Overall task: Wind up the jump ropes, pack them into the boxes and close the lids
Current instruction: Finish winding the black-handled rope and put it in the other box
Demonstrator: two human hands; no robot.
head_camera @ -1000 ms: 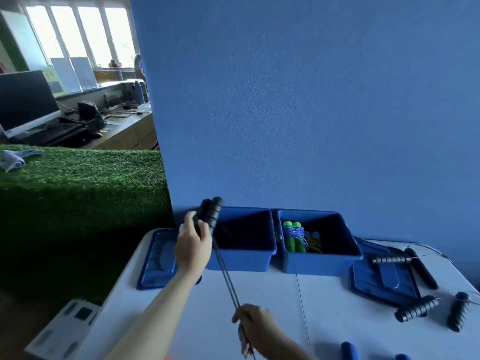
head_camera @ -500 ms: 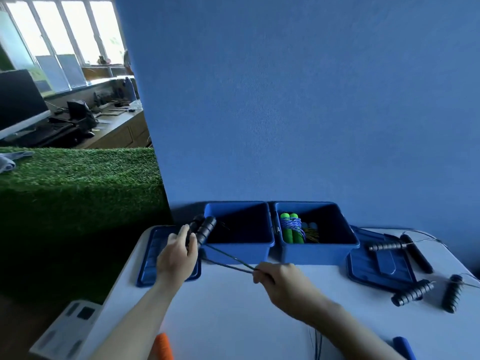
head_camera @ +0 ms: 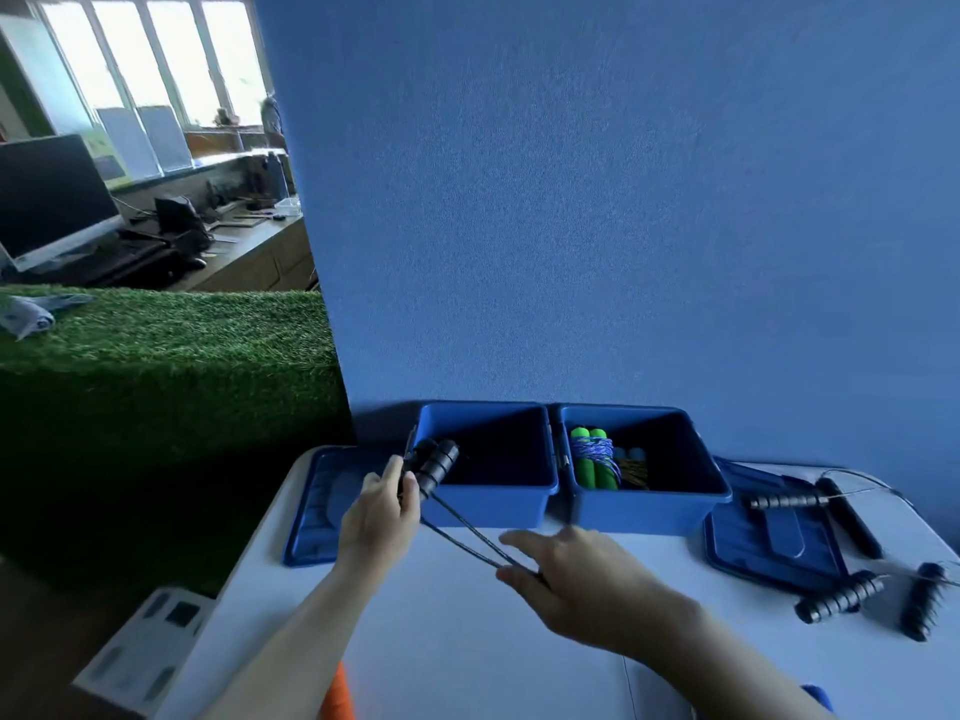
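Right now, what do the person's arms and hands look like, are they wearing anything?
Both hands are bare: no gloves, rings or watch visible on the left hand or the right hand. Both forearms are bare as far as the frame shows, with no sleeve in view. Nothing is marked on them that I can make out.

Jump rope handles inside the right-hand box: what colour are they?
Bright green handles, wound with blue-white cord, clearest in the head view.
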